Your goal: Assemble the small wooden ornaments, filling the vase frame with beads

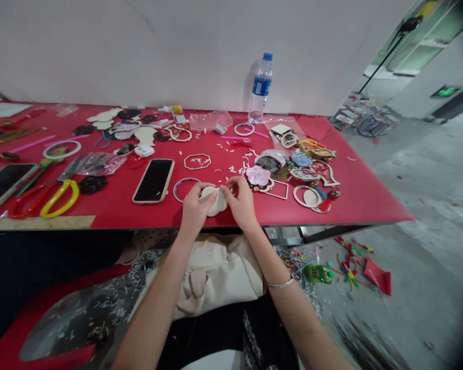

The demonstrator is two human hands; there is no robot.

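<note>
Currently the left hand [195,209] and right hand [241,204] are both clenched on a pale scalloped cutout [216,203], pinching it between fingers and thumbs just behind the front edge of the red surface [355,198]. A metal hoop [184,188] lies just beside the left hand, a phone [154,181] farther left. A pink flower cutout [258,176] sits near the right hand. Near the back edge stands a water bottle [261,88], its blue label too small to read; a lit green sign [445,91] is likewise illegible.
</note>
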